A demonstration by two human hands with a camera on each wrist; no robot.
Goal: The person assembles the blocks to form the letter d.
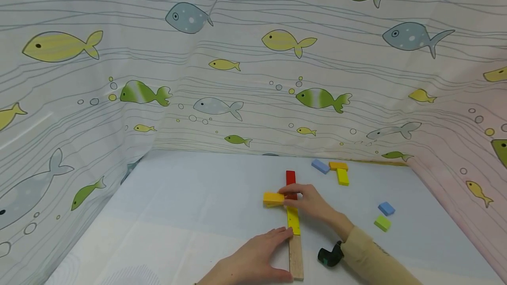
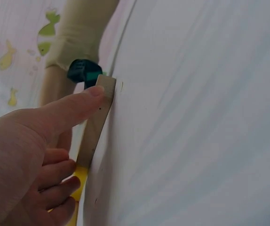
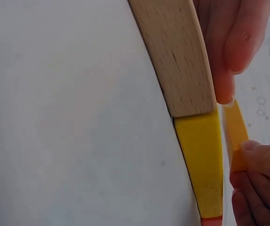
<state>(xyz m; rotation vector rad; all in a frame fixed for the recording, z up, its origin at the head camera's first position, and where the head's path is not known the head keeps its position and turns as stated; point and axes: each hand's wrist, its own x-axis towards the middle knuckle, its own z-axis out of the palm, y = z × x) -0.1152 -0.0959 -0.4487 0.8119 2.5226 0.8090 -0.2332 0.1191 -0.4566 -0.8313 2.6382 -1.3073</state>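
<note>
A row of flat wooden blocks runs away from me in the head view: a plain wood block nearest, then a yellow block, then red blocks. My right hand reaches over the row's far part and pinches an orange block just left of it. My left hand lies along the row's left side. Its thumb touches the plain block near its close end, and its other fingertips are by the yellow block. The right hand covers part of the red blocks.
At the far right lie a blue block, an orange block and a yellow block. Nearer on the right are a small blue block and a green block. A black device is at the right wrist.
</note>
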